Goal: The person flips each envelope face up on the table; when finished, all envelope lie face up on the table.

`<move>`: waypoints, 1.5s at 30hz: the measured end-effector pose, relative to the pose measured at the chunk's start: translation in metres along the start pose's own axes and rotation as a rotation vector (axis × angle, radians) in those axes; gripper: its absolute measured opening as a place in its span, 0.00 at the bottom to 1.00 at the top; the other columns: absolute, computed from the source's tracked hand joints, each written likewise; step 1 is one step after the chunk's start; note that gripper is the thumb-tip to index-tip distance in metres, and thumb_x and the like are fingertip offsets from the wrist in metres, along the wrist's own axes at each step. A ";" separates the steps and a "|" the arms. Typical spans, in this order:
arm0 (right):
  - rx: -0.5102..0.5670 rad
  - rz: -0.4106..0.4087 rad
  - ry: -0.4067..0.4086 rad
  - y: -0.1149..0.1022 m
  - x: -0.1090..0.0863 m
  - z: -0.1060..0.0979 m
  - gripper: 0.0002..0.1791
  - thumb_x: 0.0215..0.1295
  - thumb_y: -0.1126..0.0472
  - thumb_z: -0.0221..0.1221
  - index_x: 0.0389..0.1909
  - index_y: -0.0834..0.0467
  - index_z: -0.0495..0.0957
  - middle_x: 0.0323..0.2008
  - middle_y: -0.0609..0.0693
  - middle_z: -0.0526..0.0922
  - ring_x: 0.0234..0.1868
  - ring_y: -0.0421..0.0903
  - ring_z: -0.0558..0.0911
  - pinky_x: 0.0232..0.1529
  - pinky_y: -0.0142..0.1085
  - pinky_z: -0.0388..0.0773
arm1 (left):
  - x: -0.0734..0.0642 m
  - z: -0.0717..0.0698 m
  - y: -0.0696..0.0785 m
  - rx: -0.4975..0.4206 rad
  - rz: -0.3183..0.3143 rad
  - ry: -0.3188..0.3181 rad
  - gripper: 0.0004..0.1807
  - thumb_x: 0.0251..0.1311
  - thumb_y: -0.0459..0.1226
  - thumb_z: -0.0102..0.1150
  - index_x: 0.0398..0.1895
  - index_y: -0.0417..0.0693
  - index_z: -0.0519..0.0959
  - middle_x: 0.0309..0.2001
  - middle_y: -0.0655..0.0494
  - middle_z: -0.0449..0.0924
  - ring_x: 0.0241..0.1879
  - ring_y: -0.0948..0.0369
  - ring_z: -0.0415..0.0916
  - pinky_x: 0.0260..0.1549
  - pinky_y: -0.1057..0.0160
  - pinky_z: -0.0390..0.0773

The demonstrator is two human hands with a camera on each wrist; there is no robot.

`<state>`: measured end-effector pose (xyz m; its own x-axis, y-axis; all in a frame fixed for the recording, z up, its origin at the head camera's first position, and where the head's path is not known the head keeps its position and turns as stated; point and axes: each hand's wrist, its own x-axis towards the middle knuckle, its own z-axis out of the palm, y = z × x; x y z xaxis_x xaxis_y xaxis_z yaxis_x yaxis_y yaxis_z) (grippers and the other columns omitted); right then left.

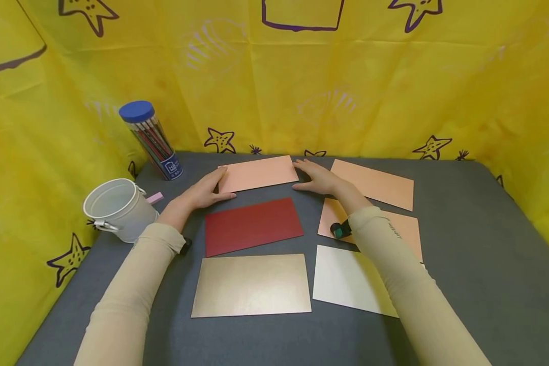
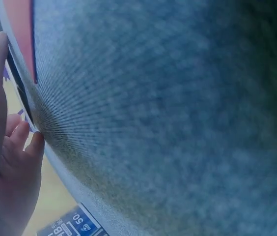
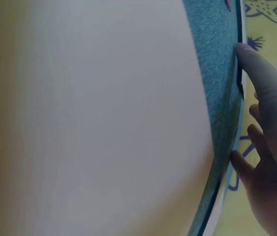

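Note:
My left hand [image 1: 204,190] is at the left end of a pink rectangular sheet [image 1: 258,174], thumb by its near edge and fingers at the short side. At its opposite end, my right hand [image 1: 317,178] has its fingertips beside the far right corner, thumb stretched toward the near one. Both hands have relaxed, spread fingers, also in the left wrist view, hand [image 2: 11,167], and the right wrist view, hand [image 3: 271,137]. A dark red sheet [image 1: 253,226] lies just nearer, with a gold-beige sheet [image 1: 251,285] below it.
Right of these lie two peach sheets [image 1: 379,184], [image 1: 400,231] and a whitish sheet [image 1: 347,279], partly under my right forearm. At left stand a white bucket [image 1: 132,218] and a blue-lidded pencil tub [image 1: 151,140]; a small pink block [image 1: 155,197] lies beside the bucket. Yellow cloth [image 1: 274,86] hangs behind.

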<state>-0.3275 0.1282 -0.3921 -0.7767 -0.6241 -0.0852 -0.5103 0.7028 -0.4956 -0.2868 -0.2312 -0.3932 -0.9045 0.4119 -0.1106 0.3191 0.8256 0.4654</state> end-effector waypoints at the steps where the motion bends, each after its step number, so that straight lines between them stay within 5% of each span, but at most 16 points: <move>1: -0.007 -0.001 -0.005 -0.001 0.002 0.000 0.43 0.68 0.47 0.59 0.76 0.60 0.51 0.76 0.58 0.49 0.76 0.56 0.43 0.72 0.53 0.42 | 0.000 0.000 0.000 0.000 0.001 -0.001 0.50 0.63 0.53 0.61 0.76 0.36 0.47 0.74 0.36 0.48 0.73 0.43 0.46 0.70 0.45 0.47; 3: -0.022 0.003 -0.014 -0.002 0.005 0.000 0.43 0.69 0.47 0.59 0.76 0.59 0.50 0.76 0.58 0.49 0.76 0.57 0.44 0.72 0.53 0.43 | -0.001 0.000 0.000 0.002 0.012 0.000 0.44 0.63 0.52 0.61 0.71 0.35 0.55 0.66 0.33 0.60 0.67 0.42 0.56 0.66 0.46 0.56; 6: -0.049 0.014 -0.025 -0.004 0.007 0.000 0.42 0.69 0.47 0.58 0.76 0.58 0.51 0.75 0.58 0.51 0.75 0.58 0.48 0.72 0.53 0.45 | -0.001 0.001 -0.001 0.020 0.024 0.008 0.38 0.64 0.51 0.60 0.67 0.37 0.60 0.61 0.34 0.64 0.63 0.43 0.60 0.64 0.45 0.58; 15: -0.058 0.056 -0.003 -0.007 0.007 0.003 0.38 0.70 0.46 0.56 0.76 0.54 0.55 0.73 0.57 0.59 0.73 0.58 0.55 0.70 0.56 0.50 | -0.002 0.002 -0.002 0.090 0.012 -0.011 0.40 0.69 0.51 0.53 0.74 0.37 0.56 0.73 0.38 0.53 0.73 0.44 0.49 0.69 0.45 0.50; 22: -0.072 0.050 0.022 -0.005 0.008 0.003 0.37 0.70 0.47 0.57 0.75 0.56 0.57 0.71 0.58 0.61 0.72 0.59 0.57 0.69 0.56 0.52 | -0.002 0.002 0.001 0.166 0.092 0.027 0.31 0.73 0.48 0.48 0.70 0.37 0.64 0.69 0.39 0.63 0.69 0.44 0.59 0.66 0.46 0.58; 28: -0.062 0.018 0.127 -0.004 0.009 0.003 0.31 0.71 0.53 0.57 0.71 0.58 0.63 0.66 0.59 0.69 0.67 0.58 0.66 0.66 0.53 0.61 | -0.002 0.000 0.007 0.212 0.198 0.196 0.21 0.73 0.42 0.49 0.61 0.40 0.75 0.58 0.42 0.76 0.58 0.46 0.73 0.59 0.47 0.69; 35: -0.029 0.001 0.342 -0.007 0.008 0.000 0.18 0.71 0.56 0.58 0.59 0.54 0.78 0.54 0.53 0.81 0.55 0.54 0.77 0.56 0.50 0.72 | -0.002 -0.003 0.012 0.179 0.183 0.428 0.15 0.72 0.40 0.51 0.53 0.42 0.79 0.50 0.45 0.82 0.53 0.47 0.77 0.57 0.48 0.71; 40: 0.030 -0.024 0.463 -0.012 0.007 -0.003 0.12 0.70 0.55 0.58 0.47 0.56 0.84 0.41 0.53 0.85 0.43 0.52 0.81 0.45 0.47 0.76 | -0.003 -0.007 0.015 0.007 0.108 0.615 0.13 0.70 0.44 0.54 0.45 0.44 0.81 0.36 0.48 0.82 0.37 0.53 0.77 0.42 0.56 0.76; 45: 0.134 -0.022 0.482 -0.015 0.006 -0.003 0.13 0.70 0.54 0.58 0.44 0.59 0.84 0.37 0.54 0.85 0.36 0.49 0.81 0.37 0.42 0.76 | 0.000 -0.009 0.017 -0.242 0.053 0.756 0.15 0.66 0.45 0.59 0.41 0.42 0.81 0.31 0.48 0.81 0.28 0.57 0.71 0.28 0.67 0.69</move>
<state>-0.3259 0.1150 -0.3824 -0.8647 -0.3874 0.3198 -0.5012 0.6213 -0.6024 -0.2841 -0.2207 -0.3771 -0.8643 0.0029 0.5030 0.3753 0.6695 0.6410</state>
